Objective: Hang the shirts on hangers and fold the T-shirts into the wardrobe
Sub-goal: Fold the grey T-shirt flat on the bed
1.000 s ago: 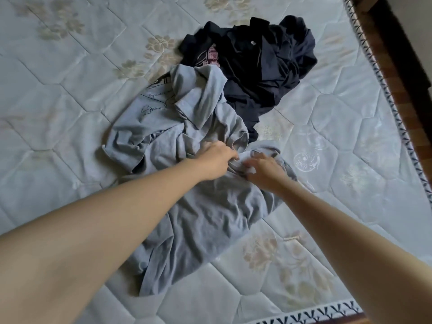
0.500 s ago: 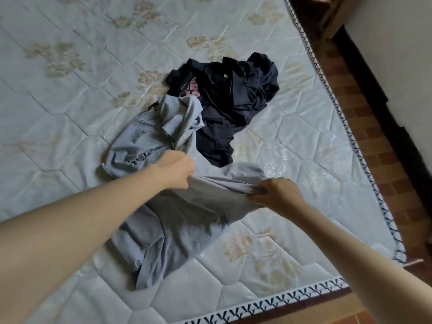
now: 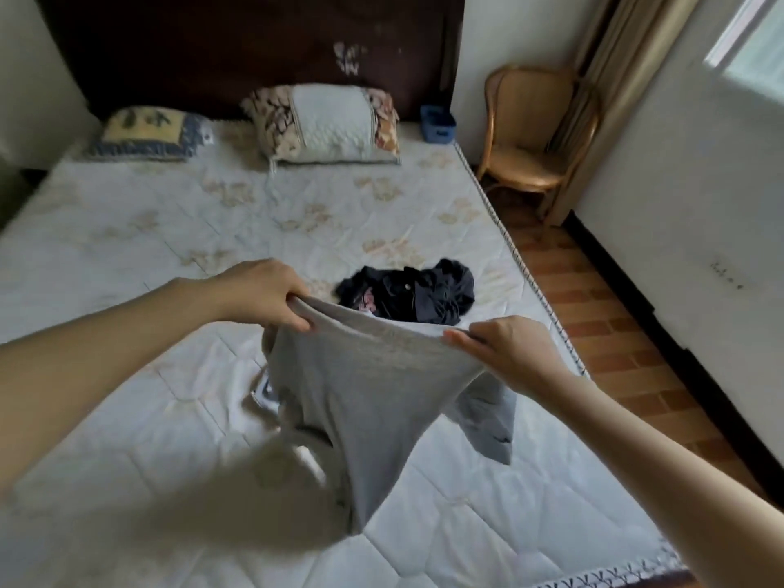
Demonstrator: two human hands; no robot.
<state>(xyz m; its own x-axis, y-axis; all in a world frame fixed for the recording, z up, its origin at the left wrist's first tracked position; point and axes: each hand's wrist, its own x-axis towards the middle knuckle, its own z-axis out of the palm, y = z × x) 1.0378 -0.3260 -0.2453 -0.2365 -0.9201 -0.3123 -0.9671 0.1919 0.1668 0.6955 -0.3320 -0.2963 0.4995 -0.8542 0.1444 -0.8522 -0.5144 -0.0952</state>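
While both hands [image 3: 382, 320] pinch its stretched edge, the grey T-shirt [image 3: 373, 401] hangs lengthwise downward over the mattress [image 3: 127, 248].

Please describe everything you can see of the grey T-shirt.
The grey T-shirt looks like soft plain knit cloth. The left hand and right hand each pinch one edge, holding it stretched between them above the mattress. The rest hangs down crumpled, one part trailing right. Its lowest part is blurred.
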